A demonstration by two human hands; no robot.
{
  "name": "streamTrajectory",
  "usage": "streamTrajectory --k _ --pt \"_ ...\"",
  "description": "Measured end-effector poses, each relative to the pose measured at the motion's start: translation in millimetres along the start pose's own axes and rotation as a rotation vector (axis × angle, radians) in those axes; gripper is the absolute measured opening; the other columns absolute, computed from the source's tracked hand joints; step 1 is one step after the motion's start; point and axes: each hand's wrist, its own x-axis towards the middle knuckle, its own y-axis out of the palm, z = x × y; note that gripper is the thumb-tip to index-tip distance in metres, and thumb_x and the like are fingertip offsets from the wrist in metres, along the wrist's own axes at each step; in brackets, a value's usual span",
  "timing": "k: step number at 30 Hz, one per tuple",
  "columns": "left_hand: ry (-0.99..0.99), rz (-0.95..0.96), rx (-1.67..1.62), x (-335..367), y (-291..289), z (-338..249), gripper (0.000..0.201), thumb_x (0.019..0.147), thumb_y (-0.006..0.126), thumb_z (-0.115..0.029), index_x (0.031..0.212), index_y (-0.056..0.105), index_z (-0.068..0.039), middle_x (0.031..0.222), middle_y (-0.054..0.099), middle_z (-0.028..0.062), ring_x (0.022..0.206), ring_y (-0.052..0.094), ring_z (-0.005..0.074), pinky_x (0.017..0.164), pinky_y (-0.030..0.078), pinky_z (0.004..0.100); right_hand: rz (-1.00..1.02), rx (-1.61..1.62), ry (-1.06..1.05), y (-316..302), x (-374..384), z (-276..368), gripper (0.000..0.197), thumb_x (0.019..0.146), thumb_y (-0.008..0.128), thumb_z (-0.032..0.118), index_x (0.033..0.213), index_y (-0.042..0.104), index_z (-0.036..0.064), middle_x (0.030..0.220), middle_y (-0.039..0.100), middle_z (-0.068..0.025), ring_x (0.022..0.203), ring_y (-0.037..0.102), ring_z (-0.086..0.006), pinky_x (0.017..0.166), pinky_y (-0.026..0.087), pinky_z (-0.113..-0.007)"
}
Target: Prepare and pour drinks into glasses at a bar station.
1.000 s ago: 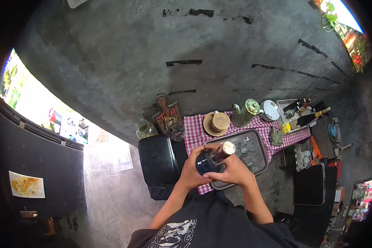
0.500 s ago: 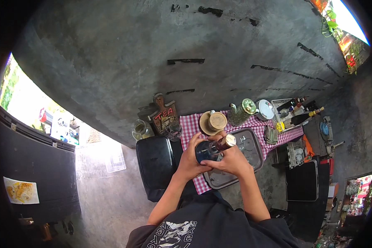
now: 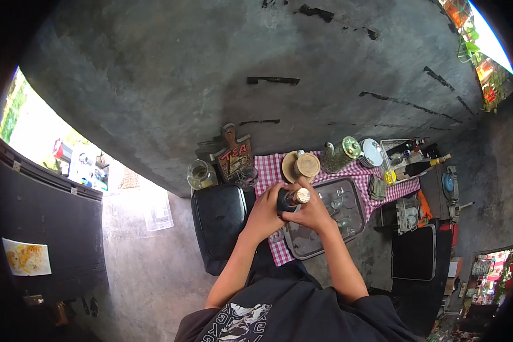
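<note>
Both hands are closed around a dark bottle (image 3: 285, 200) with a pale, round top, held over the left part of the brown tray (image 3: 309, 249). My left hand (image 3: 263, 214) wraps its left side. On the other side my right hand (image 3: 313, 214) grips it, the two hands almost meeting. The bottle's top points up and slightly right; its lower part is hidden by my fingers. Several clear glasses (image 3: 343, 200) stand in the tray. Just beyond my hands is a cup with a round wooden lid (image 3: 307, 166) on a wooden saucer.
A red-and-white checkered cloth (image 3: 266, 167) covers the table. Left are a black lidded box (image 3: 219, 214), a glass jug (image 3: 201, 174) and a wooden sign board (image 3: 233, 158). Toward the back right stand a green teapot (image 3: 342, 156), stacked plates (image 3: 372, 152) and a bottle basket (image 3: 389, 165).
My hands have drawn in closer around the bottle. It now leans less to the right, and its top has shifted left. The whole view has shifted slightly.
</note>
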Motion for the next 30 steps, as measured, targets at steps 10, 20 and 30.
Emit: streamTrajectory --k 10,20,30 --pt "-0.048 0.15 0.087 -4 -12 10 0.087 0.071 0.072 -0.004 0.146 0.028 0.003 0.149 0.033 0.0238 0.137 0.035 0.0387 0.112 0.035 0.042 0.055 -0.042 0.0 32 9 -34 0.054 0.06 0.081 0.013 0.105 0.054 0.0028 0.097 0.052 -0.0111 0.09 0.059 -0.0306 0.079 0.049 -0.039" --pt "-0.001 0.158 -0.068 -1 -12 17 0.071 0.078 0.068 -0.007 0.14 0.035 -0.001 0.142 0.039 0.023 0.132 0.044 0.0371 0.109 0.04 0.0416 0.1 0.002 0.003 54 12 -63 0.049 0.057 0.081 0.008 0.099 0.056 0.0021 0.094 0.048 -0.0123 0.093 0.051 -0.0332 0.081 0.043 -0.043" --pt "-0.095 0.141 -0.166 1 -16 -2 0.064 0.08 0.068 -0.007 0.137 0.04 -0.002 0.129 0.051 0.02 0.123 0.052 0.0365 0.101 0.043 0.0403 0.057 -0.05 -0.088 58 6 -68 0.053 0.062 0.08 0.01 0.108 0.056 0.0018 0.098 0.049 -0.0138 0.095 0.051 -0.035 0.084 0.044 -0.043"
